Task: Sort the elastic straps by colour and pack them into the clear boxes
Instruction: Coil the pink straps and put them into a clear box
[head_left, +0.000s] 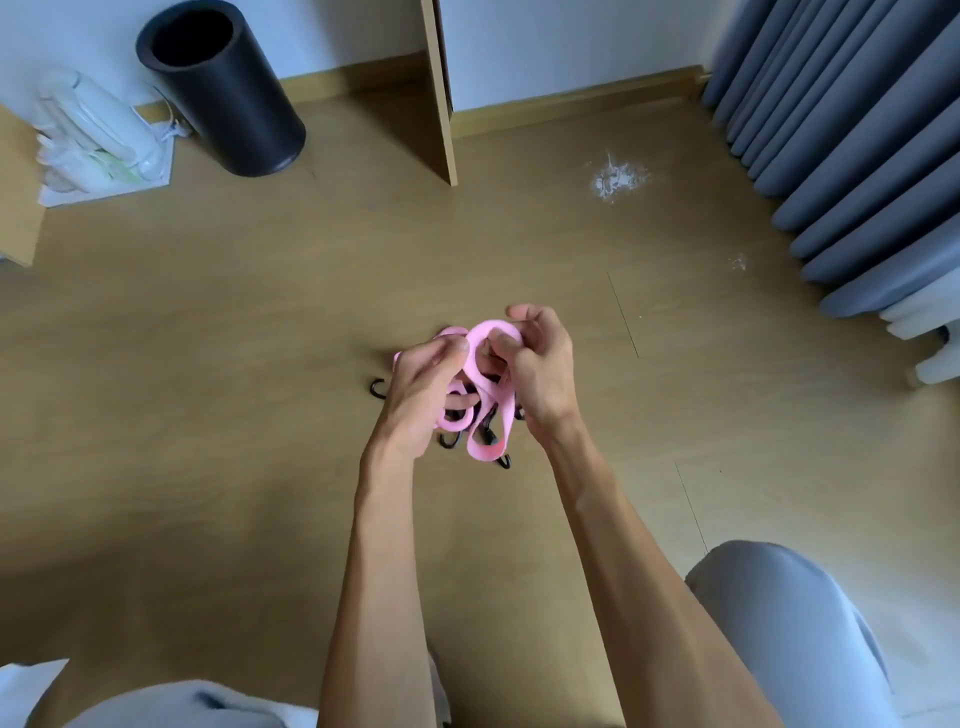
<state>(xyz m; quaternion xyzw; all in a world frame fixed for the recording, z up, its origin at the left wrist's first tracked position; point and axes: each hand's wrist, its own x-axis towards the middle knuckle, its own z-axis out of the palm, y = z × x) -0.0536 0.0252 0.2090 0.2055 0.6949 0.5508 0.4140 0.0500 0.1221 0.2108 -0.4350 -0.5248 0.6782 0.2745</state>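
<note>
A bundle of pink elastic straps with black hooks hangs in loops just above the wooden floor at the middle of the view. My left hand grips the bundle from the left, thumb pressed on a pink loop. From the right, my right hand pinches the top loop between thumb and fingers. One black hook pokes out left of my left hand, and others dangle below the loops. Clear boxes lie stacked at the far left against the wall.
A black cylindrical bin stands at the back left. A wooden panel rises at the back centre. Grey curtains hang on the right. A white powder mark stains the floor. My knees in grey trousers frame the bottom.
</note>
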